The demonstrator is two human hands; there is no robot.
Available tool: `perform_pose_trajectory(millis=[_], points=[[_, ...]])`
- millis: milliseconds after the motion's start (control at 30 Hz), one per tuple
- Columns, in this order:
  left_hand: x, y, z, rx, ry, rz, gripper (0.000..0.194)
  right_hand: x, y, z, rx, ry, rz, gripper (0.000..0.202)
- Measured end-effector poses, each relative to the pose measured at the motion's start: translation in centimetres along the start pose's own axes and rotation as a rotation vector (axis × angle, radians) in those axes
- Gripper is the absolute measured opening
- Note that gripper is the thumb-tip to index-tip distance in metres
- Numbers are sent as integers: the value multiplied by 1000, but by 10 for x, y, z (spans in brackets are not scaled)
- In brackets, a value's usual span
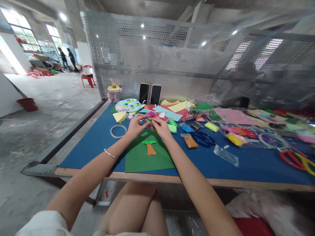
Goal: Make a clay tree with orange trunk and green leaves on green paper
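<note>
My left hand [137,125] and my right hand [159,127] meet above the far part of a green sheet [150,165] on the blue table. Their fingers are closed together around a small piece of green clay [149,121], mostly hidden between the fingertips. Lower on the sheet lies an orange clay trunk [151,149] with a row of green clay lumps [148,142] along its top. A bright green clay packet [172,122] rests just right of my right hand.
A ring [118,131] lies left of the sheet. To the right are blue scissors [203,138], an orange-brown packet [190,141] and a clear wrapper [225,155]. Two phones [156,94] lean against the mesh panel. A decorated disc [128,105] lies at back left.
</note>
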State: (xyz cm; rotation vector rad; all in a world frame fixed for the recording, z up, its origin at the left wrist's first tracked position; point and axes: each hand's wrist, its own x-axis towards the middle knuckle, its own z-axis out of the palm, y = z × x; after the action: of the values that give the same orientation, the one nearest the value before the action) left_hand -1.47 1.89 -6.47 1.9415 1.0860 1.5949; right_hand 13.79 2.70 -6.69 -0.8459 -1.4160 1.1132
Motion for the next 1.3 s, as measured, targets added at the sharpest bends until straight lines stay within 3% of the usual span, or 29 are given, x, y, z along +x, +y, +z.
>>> perform_pose_trajectory(millis=[333, 600, 767, 933, 1100, 1300], points=[[3, -6, 2, -115, 51, -146, 25, 2, 3, -1, 12, -41, 10, 40], [3, -16, 1, -308, -95, -393, 43, 1, 1, -7, -31, 3, -5, 33], [8, -21, -2, -353, -68, -468, 30, 3, 0, -8, -20, 37, -4, 36], [9, -19, -7, -361, -47, -430, 36, 1, -2, -13, -24, 77, 11, 31], [3, -8, 1, -316, -87, -320, 34, 0, -1, -12, -30, 84, 16, 25], [0, -7, 6, -190, 33, -214, 26, 1, 2, -6, -36, 24, 5, 26]])
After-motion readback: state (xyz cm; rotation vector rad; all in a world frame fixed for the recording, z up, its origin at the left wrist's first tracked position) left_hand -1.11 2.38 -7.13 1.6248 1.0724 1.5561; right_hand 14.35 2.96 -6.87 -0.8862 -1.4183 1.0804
